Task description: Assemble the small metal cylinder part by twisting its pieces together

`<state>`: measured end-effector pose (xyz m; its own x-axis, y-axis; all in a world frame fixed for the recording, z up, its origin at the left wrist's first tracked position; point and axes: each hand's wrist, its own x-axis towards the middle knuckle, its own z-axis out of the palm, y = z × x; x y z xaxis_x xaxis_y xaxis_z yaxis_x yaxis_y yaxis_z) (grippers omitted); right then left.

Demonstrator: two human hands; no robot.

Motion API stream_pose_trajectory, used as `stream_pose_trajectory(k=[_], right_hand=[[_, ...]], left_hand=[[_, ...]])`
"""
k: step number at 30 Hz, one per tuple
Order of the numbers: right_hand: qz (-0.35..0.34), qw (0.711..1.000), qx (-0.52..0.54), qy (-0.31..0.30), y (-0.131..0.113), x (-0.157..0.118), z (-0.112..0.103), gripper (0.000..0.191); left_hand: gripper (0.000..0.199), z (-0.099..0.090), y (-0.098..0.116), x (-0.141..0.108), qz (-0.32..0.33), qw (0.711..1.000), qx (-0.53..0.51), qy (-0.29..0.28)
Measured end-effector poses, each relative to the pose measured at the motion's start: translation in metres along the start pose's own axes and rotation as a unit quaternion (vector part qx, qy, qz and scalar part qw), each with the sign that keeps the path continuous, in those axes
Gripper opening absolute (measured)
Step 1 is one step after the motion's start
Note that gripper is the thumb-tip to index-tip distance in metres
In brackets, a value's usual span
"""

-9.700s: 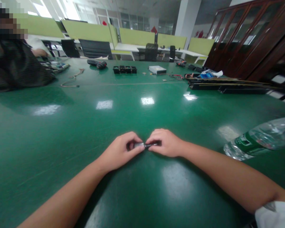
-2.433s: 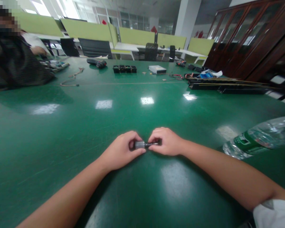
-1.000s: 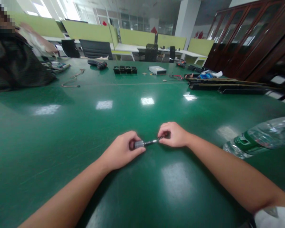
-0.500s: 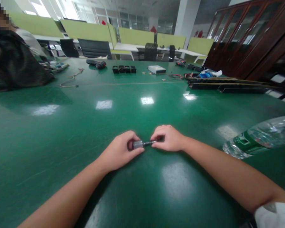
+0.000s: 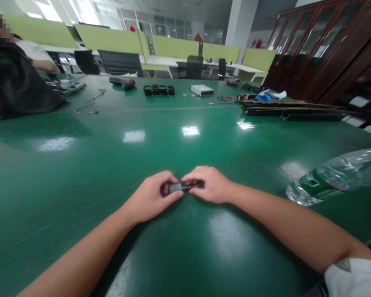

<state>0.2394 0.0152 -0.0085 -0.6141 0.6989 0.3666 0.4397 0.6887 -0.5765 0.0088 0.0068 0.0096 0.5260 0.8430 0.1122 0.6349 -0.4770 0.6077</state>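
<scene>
A short cylindrical object with a grey body and a thin dark shaft [image 5: 175, 188] lies level between my hands, just over the green table [image 5: 185, 156]. Its kind I cannot make out. My left hand [image 5: 154, 196] is closed round the grey body, thumb below and fingers above. From the other side, my right hand [image 5: 208, 184] pinches the dark shaft close to where it meets the body. The fingertips of both hands almost touch, and the shaft's far end is partly hidden by my right fingers.
At the right a clear water bottle [image 5: 327, 181] lies on its side. Toward the back are a black fan-like row [image 5: 159, 90], a white-grey box [image 5: 202, 90], a cable [image 5: 86, 106] and long black rails [image 5: 297, 112]. A person in dark clothing [image 5: 15, 78] is at the far left.
My right hand has moved left along the shaft, closing the gap to my left hand. My left hand keeps its hold, and the view has shifted slightly.
</scene>
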Motion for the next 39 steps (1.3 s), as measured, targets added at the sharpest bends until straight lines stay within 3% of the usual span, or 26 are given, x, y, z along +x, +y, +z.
stream_pose_trajectory(k=[14, 39], right_hand=[[0.0, 0.999, -0.052, 0.005, 0.0059, 0.0011, 0.0038, 0.024], [-0.032, 0.999, -0.037, -0.018, 0.0069, 0.0028, 0.0055, 0.017]], left_hand=[[0.028, -0.0006, 0.0021, -0.0002, -0.007, 1.0, -0.005, 0.002], [0.027, 0.0006, -0.0052, -0.0003, -0.009, 1.0, -0.001, -0.003]])
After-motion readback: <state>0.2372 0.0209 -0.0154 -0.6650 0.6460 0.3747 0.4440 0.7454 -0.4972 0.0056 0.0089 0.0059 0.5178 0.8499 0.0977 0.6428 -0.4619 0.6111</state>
